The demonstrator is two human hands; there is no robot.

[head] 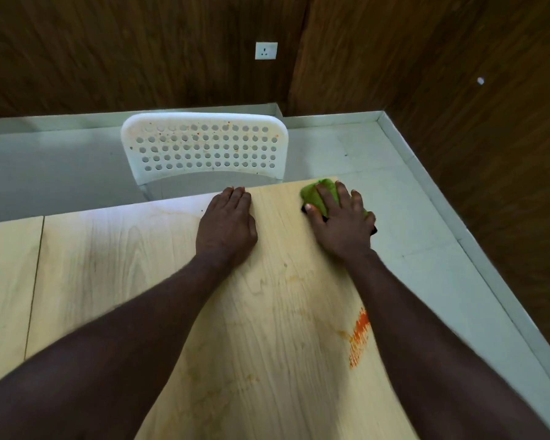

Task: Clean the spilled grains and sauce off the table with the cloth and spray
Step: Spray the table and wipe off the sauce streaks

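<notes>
The right grip (340,223), fingers straight, is pressing the green cloth (315,193) onto the far corner of the pale wooden bench (267,312); the left grip (227,220) is lying flat, unclenched.

One wide-angle view from the person's head looks forward and steeply down across the table (108,265). It sits close above the far right corner and faces the chair (204,144) and wall (140,58) beyond the far edge.

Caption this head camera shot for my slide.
Right hand presses green cloth on table corner; left hand lies flat; sauce smear uncleaned.
</notes>
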